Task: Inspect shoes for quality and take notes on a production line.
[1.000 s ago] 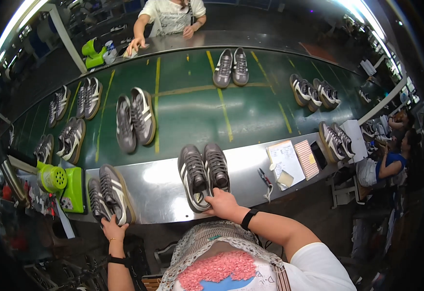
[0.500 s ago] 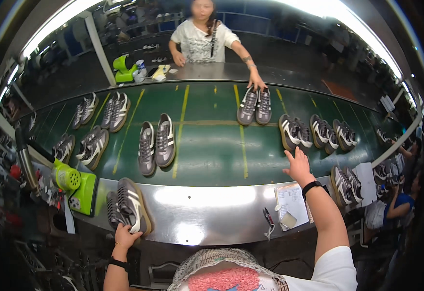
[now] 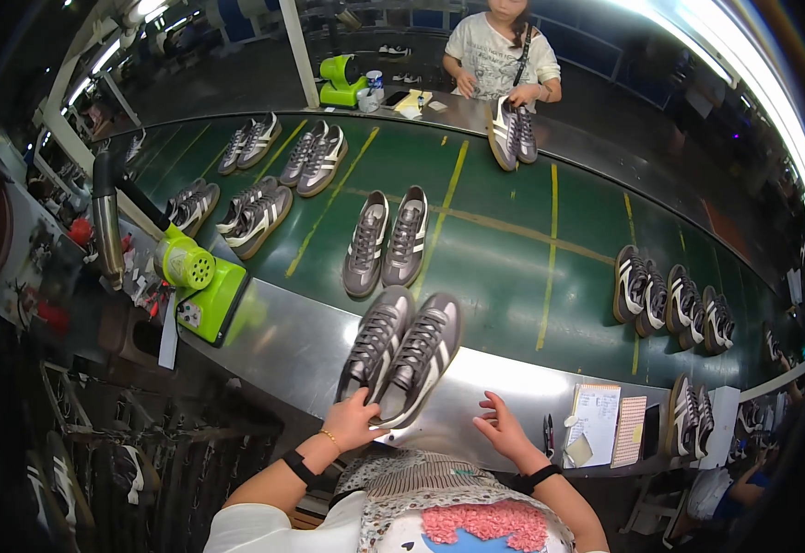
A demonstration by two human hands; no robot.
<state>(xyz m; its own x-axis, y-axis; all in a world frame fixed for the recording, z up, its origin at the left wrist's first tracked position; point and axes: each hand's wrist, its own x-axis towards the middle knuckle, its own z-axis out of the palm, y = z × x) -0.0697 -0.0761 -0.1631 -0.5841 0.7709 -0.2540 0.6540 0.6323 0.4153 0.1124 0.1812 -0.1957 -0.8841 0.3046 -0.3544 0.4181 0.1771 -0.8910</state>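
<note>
My left hand [image 3: 354,422] grips a pair of grey sneakers [image 3: 428,348] with white stripes by their heels. The pair is at the steel table's edge in front of me, toes pointing away toward the belt. My right hand [image 3: 505,429] is open over the steel surface, fingers apart, to the right of the pair and not touching it. Just beyond, another grey sneaker pair [image 3: 407,241] stands on the green conveyor belt [image 3: 504,267]. Across the belt, a co-worker's hand holds a similar pair [image 3: 513,134] at the far edge.
More sneaker pairs stand on the belt at left [image 3: 315,158] and right [image 3: 640,290]. A lime-green machine [image 3: 209,286] sits on the left of my steel table [image 3: 292,341]. Papers [image 3: 594,419], a pen and a sneaker pair [image 3: 688,419] lie to the right.
My left hand has brought the sneaker pair from the left toward the middle. My right hand has drawn back from the belt. The co-worker's pair has moved to the far edge. The view has turned.
</note>
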